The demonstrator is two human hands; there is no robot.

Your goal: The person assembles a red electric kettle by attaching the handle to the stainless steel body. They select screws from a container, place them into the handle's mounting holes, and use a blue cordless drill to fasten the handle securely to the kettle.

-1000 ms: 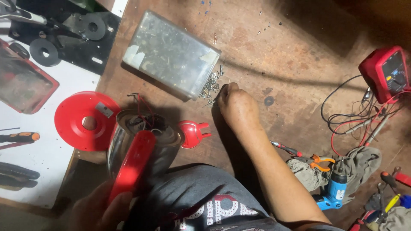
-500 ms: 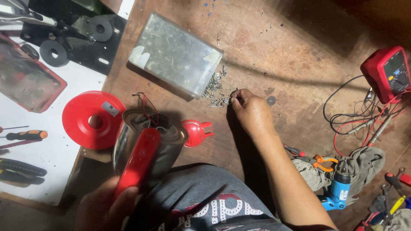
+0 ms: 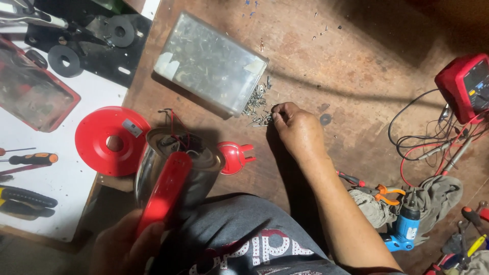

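My left hand (image 3: 125, 247) grips the red handle (image 3: 165, 196) of a shiny metal appliance body (image 3: 153, 173) that rests against my lap, its open top showing thin wires. My right hand (image 3: 300, 132) reaches forward across the brown floor. Its thumb and forefinger are pinched together in a small pile of loose screws (image 3: 257, 102). The pile lies just beside a clear plastic box (image 3: 209, 61) filled with more screws. A red disc-shaped base (image 3: 97, 147) lies left of the metal body, and a small red cap (image 3: 232, 155) sits to its right.
A red multimeter (image 3: 466, 86) with tangled leads sits far right. A blue power tool (image 3: 405, 231), orange-handled pliers (image 3: 384, 192) and a rag lie by my right forearm. Screwdrivers (image 3: 30, 159), black rings (image 3: 63, 61) and a red tray (image 3: 30, 97) lie on a white sheet at left.
My right hand has gone from resting over the screw pile to pinching at it with its fingertips. My left hand has kept hold of the red handle.
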